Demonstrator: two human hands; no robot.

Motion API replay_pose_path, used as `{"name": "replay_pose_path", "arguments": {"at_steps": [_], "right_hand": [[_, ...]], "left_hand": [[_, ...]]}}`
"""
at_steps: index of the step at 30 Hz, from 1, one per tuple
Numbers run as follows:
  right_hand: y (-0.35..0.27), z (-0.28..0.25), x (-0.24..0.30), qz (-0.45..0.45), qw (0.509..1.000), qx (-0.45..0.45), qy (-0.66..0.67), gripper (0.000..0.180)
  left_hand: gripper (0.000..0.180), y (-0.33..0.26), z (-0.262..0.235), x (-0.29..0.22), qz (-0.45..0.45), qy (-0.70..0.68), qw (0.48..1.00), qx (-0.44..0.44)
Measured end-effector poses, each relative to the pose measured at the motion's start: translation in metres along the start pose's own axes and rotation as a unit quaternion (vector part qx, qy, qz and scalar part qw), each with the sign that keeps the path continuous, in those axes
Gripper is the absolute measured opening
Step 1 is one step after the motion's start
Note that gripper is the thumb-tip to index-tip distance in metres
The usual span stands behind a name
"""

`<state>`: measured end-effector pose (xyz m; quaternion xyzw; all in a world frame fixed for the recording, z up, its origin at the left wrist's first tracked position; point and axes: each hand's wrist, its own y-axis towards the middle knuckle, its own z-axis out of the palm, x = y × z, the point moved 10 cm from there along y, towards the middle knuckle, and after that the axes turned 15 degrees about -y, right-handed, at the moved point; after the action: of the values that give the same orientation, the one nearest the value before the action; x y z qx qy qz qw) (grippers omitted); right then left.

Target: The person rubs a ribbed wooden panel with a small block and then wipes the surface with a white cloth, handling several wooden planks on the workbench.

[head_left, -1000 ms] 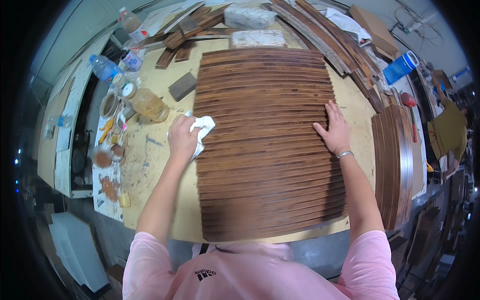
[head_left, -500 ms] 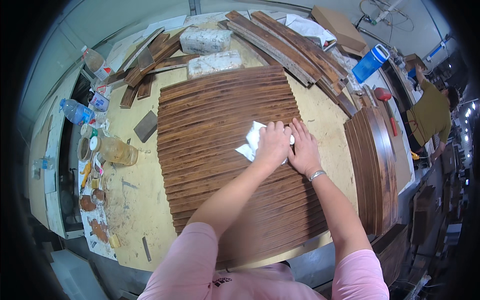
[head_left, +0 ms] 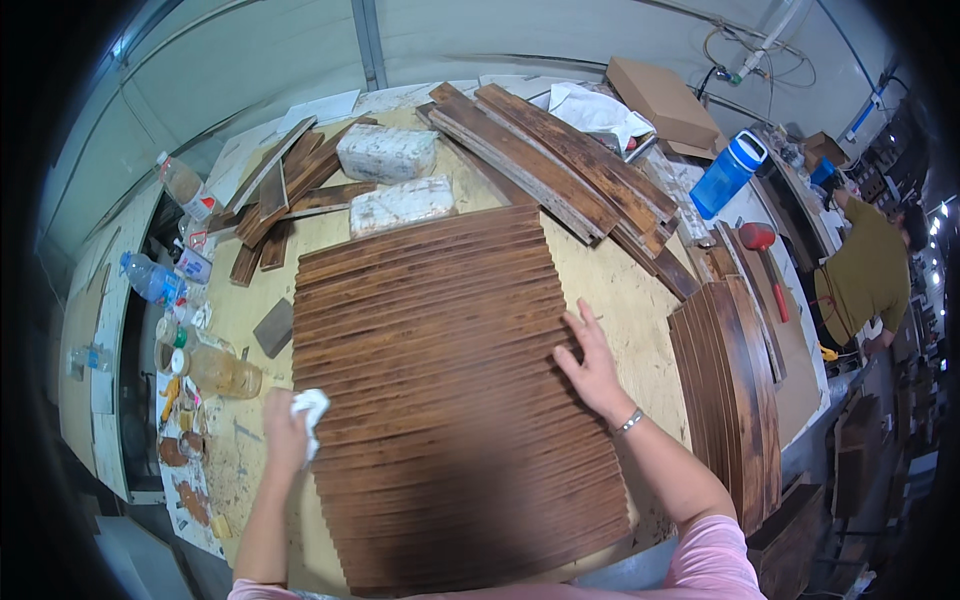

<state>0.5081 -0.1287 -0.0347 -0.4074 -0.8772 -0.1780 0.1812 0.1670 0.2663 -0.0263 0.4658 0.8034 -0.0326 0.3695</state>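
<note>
A panel of dark brown wooden boards, laid edge against edge, covers the middle of the pale worktable. At the left edge of these boards, my left hand is closed round a crumpled white cloth. The cloth bunches out beside its fingers. Across the panel, near its right edge, my right hand is open with fingers spread and nothing in it. A silver bracelet circles the right wrist. Whether the right fingertips touch the boards I cannot tell.
Loose planks and two wrapped white blocks lie at the back. Bottles and jars line the left side. A blue bottle, a red mallet and stacked boards are at right. Beyond, a person bends over.
My left hand has swept from the panel's middle to its left edge with the white cloth. My right hand has come apart from it and spread its fingers. The view has tilted up.
</note>
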Motion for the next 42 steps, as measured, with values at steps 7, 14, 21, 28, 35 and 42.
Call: {"name": "replay_pose_path", "arguments": {"at_steps": [7,14,21,28,35,42], "right_hand": [[0.15,0.014,-0.021,-0.077,0.992,-0.046,-0.083,0.063],[0.243,0.06,-0.015,0.126,0.99,0.045,0.051,0.047],[0.239,0.057,-0.012,-0.05,0.99,-0.055,-0.119,0.046],[0.233,0.062,-0.003,-0.062,0.984,-0.068,-0.154,0.046],[0.243,0.067,0.006,-0.068,0.984,-0.04,-0.163,0.047],[0.238,0.057,-0.009,-0.033,0.983,-0.032,-0.177,0.054]], "left_hand": [[0.018,0.2,0.086,-0.109,0.068,-0.24,0.966,-0.07],[0.045,0.262,0.29,-0.219,0.232,0.047,0.963,0.126],[0.041,0.244,0.142,-0.027,0.084,0.095,0.99,0.063],[0.033,0.233,0.188,-0.082,0.168,0.223,0.949,0.149],[0.061,0.247,0.278,-0.199,0.144,0.028,0.968,0.202],[0.041,0.23,0.119,-0.015,0.076,0.053,0.994,0.062]]}}
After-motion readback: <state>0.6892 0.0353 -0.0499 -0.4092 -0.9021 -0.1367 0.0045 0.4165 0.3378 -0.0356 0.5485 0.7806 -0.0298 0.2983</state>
